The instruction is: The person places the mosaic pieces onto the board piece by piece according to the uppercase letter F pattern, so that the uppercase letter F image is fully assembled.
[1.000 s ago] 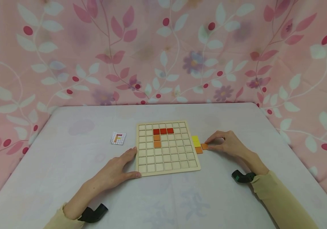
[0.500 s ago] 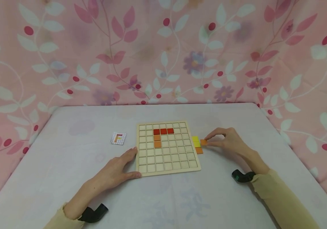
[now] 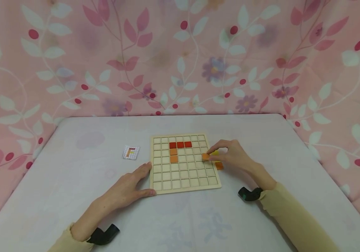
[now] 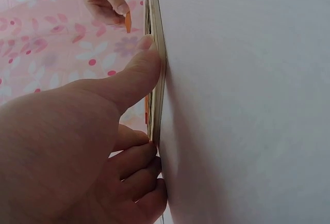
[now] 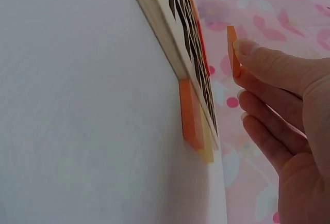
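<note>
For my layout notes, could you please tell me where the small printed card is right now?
In the head view, the small printed card lies on the white table, left of the wooden grid board and just beyond the left hand.

I count one wooden grid board [image 3: 184,174], one pattern card [image 3: 131,153] showing, three red square tiles [image 3: 180,144], four orange square tiles [image 3: 174,159] and, partly hidden, at least one yellow tile [image 3: 215,152]. Two hands, a left hand [image 3: 124,187] and a right hand [image 3: 234,156]; two sleeves [image 3: 293,217]; one counter [image 3: 183,220].

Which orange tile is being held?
The tile pinched in the right hand, above the board; two others are set in it, another lies beside it.
</note>
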Demonstrator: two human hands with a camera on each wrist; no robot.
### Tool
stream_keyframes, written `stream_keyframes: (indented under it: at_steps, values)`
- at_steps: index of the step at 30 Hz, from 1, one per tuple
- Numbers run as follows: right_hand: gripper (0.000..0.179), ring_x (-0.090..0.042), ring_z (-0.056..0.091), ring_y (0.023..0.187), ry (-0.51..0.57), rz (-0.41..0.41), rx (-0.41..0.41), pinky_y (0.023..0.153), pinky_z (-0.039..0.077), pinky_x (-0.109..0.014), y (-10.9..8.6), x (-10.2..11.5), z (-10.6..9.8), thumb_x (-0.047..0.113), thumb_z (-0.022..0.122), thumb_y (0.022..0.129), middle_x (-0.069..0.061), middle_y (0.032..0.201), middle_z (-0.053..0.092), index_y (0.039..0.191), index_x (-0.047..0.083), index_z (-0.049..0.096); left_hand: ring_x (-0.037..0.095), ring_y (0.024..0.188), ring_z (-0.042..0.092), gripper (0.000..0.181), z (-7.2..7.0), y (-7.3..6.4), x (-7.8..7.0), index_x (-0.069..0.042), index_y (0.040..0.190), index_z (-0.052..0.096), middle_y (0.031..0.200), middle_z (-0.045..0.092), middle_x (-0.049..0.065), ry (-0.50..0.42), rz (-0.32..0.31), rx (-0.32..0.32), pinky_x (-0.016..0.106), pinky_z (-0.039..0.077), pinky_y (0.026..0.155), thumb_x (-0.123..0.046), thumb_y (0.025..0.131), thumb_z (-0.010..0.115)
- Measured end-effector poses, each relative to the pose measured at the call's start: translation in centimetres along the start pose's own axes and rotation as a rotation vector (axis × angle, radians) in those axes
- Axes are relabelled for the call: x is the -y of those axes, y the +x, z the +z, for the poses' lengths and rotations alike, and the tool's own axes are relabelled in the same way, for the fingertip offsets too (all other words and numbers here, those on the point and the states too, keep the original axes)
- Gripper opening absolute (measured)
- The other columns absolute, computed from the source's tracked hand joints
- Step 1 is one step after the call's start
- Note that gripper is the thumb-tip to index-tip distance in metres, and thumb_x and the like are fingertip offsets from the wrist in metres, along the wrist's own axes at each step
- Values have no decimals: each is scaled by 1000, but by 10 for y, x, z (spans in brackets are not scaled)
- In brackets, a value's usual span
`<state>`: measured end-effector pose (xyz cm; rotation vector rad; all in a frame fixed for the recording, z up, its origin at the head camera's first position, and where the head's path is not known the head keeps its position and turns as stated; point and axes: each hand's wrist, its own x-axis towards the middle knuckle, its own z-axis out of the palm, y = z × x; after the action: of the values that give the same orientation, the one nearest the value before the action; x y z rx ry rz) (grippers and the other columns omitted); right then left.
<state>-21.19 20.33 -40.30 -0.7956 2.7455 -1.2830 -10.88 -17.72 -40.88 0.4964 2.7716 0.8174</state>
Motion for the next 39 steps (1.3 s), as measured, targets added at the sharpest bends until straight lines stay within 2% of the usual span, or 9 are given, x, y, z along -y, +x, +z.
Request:
stream_keyframes:
  at_steps: [4, 11, 16, 20, 25, 27, 34, 39]
  values:
    - [20, -16, 69, 98, 18, -74, 3, 102, 47, -49, 9, 7, 12, 19, 87, 77, 4, 92, 77, 95, 16, 79, 33, 150, 28, 99, 0, 0, -1, -9, 158, 28, 162, 31, 11, 6, -8, 6, 54, 31, 118, -52, 83, 76]
    - [17, -18, 70, 92, 66, -204, 16, 87, 56, -47, 23, 24, 37, 13, 87, 78, -3, 89, 77, 93, 9, 80, 33, 150, 29, 99, 0, 0, -1, -9, 158, 28, 162, 31, 11, 1, -6, 6, 54, 32, 117, -51, 83, 77]
    - [16, -20, 69, 90, 32, -250, 46, 81, 56, -42, 29, 34, 53, 14, 86, 78, -2, 89, 77, 92, 10, 80, 33, 149, 29, 99, 1, 1, 0, -9, 158, 28, 162, 31, 10, 0, -5, 6, 55, 32, 117, -50, 83, 77]
    - [17, -21, 69, 90, 13, -252, 79, 79, 56, -41, 33, 42, 63, 16, 85, 80, -1, 92, 77, 95, 9, 80, 33, 149, 30, 99, 1, 1, 0, -9, 158, 28, 162, 31, 10, 2, -2, 2, 54, 32, 117, -51, 83, 77]
    - [18, -12, 68, 94, -19, -143, 100, 87, 53, -37, 33, 50, 72, 24, 85, 80, 8, 92, 77, 96, 15, 80, 33, 149, 30, 99, 0, 2, -1, -9, 158, 28, 162, 31, 11, 7, 2, 0, 54, 33, 117, -51, 83, 76]
    - [19, -9, 67, 95, -33, -129, 97, 88, 53, -34, 33, 50, 75, 26, 86, 80, 10, 92, 77, 96, 17, 80, 34, 149, 30, 99, 0, 1, -2, -9, 158, 29, 162, 31, 11, 12, 0, -2, 55, 33, 116, -52, 83, 76]
    - [20, -9, 68, 90, -55, -254, 52, 83, 55, -28, 33, 44, 84, 22, 87, 78, 5, 91, 77, 94, 12, 80, 35, 149, 30, 99, -1, 1, -2, -8, 158, 28, 162, 31, 12, 13, -8, 2, 56, 33, 115, -53, 84, 75]
    - [19, -8, 67, 88, -84, -287, 41, 84, 53, -27, 33, 41, 86, 23, 87, 78, 6, 91, 77, 94, 13, 80, 34, 149, 30, 98, -1, 1, -2, -9, 158, 28, 162, 31, 12, 7, -4, -1, 54, 33, 116, -52, 84, 75]
